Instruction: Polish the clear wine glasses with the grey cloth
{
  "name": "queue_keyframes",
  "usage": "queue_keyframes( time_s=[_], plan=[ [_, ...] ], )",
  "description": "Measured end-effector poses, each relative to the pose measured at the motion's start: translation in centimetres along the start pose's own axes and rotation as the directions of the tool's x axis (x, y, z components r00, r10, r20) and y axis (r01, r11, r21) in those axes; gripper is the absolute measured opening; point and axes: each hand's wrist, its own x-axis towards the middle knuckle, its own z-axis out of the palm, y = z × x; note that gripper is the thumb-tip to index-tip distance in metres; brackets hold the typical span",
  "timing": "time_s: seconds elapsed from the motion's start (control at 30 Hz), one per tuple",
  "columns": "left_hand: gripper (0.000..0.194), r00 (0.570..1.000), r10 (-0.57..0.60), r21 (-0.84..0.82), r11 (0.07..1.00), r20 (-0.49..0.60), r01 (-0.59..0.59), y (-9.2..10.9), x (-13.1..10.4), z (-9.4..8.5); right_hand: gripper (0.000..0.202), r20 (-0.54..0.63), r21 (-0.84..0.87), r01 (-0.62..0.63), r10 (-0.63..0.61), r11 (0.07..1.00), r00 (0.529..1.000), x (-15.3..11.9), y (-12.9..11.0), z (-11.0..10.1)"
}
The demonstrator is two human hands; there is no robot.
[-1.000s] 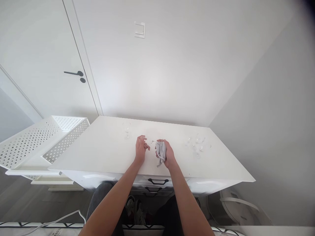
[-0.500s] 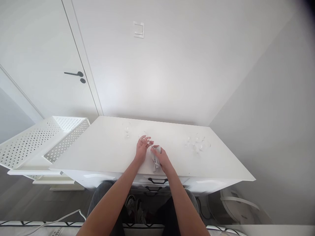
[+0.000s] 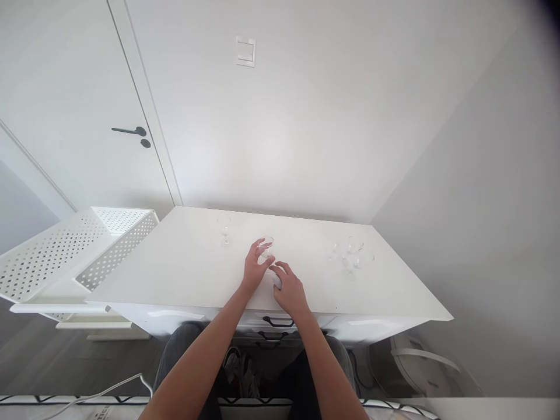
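My left hand (image 3: 255,265) is closed around a clear stemmed glass (image 3: 266,244), its bowl tilted up and away from me above the white dresser top. Close against it on the right, my right hand (image 3: 289,290) curls around a pale grey-white cloth (image 3: 277,282). Only a small patch of that cloth shows between thumb and fingers. The lower part of the glass is hidden by both hands. One clear stemmed glass (image 3: 225,230) stands alone to the left. Several more clear glasses (image 3: 351,251) are grouped on the right, their outlines faint.
The white dresser (image 3: 175,262) has dark drawer handles (image 3: 279,322) facing me. On its left stands a white perforated shelf unit (image 3: 116,254). A door with a black handle (image 3: 131,130) and a wall switch (image 3: 245,52) are behind. A white cable (image 3: 109,389) lies at lower left.
The glass has been turned more upright, its bowl shifting slightly right. My right hand has rolled over, its back now facing up, and the cloth that hung below it is mostly covered.
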Motion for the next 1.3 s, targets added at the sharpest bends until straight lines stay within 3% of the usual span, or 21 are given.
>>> queue_keyframes(
  time_s=[0.1,0.23,0.4,0.53,0.63,0.8,1.03,1.3],
  plan=[
    [0.06,0.998,-0.004,0.092,0.996,0.069,-0.002,0.0,-0.1,0.0,0.06,0.118,-0.075,0.057,-0.048,0.996,0.992,0.0,-0.7,0.2],
    [0.058,0.994,-0.033,0.159,0.987,0.108,0.015,0.0,-0.2,0.0,0.057,0.212,-0.173,0.004,0.034,0.985,0.977,0.1,-1.2,0.5],
    [0.058,0.981,-0.079,0.147,0.988,0.179,0.052,0.0,-0.2,0.2,0.055,0.267,-0.221,-0.055,0.115,0.974,0.957,0.2,-1.4,0.5],
    [0.07,0.973,-0.042,0.124,0.992,0.228,0.014,-0.5,0.1,0.2,0.065,0.261,-0.24,-0.116,0.179,0.964,0.949,0.2,-0.6,0.5],
    [0.077,0.97,-0.036,0.092,0.996,0.242,0.014,-0.9,0.2,0.1,0.07,0.207,-0.242,-0.19,0.242,0.952,0.948,-0.3,1.0,0.3],
    [0.048,0.971,-0.064,0.048,0.997,0.231,0.055,-1.3,0.3,0.0,0.067,0.148,-0.238,-0.372,0.412,0.897,0.899,-1.7,5.1,-1.7],
    [0.032,0.981,-0.134,0.131,0.985,0.142,0.115,-1.1,0.3,-0.1,0.066,0.038,-0.275,-0.545,0.575,0.792,0.817,-3.3,11.4,-5.3],
    [0.042,0.987,-0.151,0.102,0.984,0.056,0.145,-1.6,0.5,0.0,0.064,0.019,-0.292,-0.549,0.578,0.783,0.816,-3.2,13.1,-5.5]
  ],
)
